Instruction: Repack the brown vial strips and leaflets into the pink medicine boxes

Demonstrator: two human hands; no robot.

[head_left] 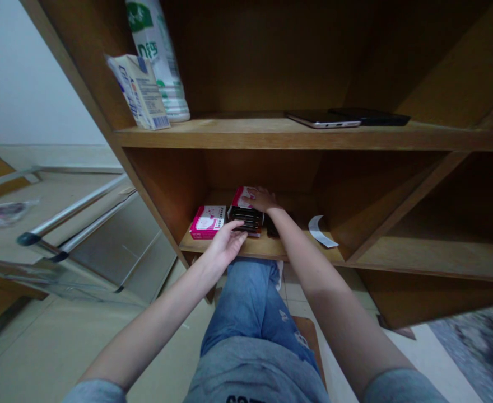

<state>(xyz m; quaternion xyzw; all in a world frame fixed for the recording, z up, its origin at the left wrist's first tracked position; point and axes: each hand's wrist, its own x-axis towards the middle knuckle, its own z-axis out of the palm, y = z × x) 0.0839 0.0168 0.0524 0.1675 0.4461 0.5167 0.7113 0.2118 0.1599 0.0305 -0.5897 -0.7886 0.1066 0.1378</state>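
Note:
Both my hands reach into the lower compartment of a wooden shelf unit (271, 137). My left hand (226, 242) has its fingers stretched out and touches the front of a stack of dark flat boxes (246, 219). My right hand (262, 200) lies fingers down on a pink and white box (241, 197) on top of that stack, pressing on it. A second pink box (208, 221) lies flat on the shelf board just left of the stack, untouched.
A white paper slip (321, 232) lies right of my right arm. The upper board carries a carton (139, 92), a green-printed white pack (158, 56) and two flat dark devices (347, 117). Metal bars (74, 210) stand left; my knees are below.

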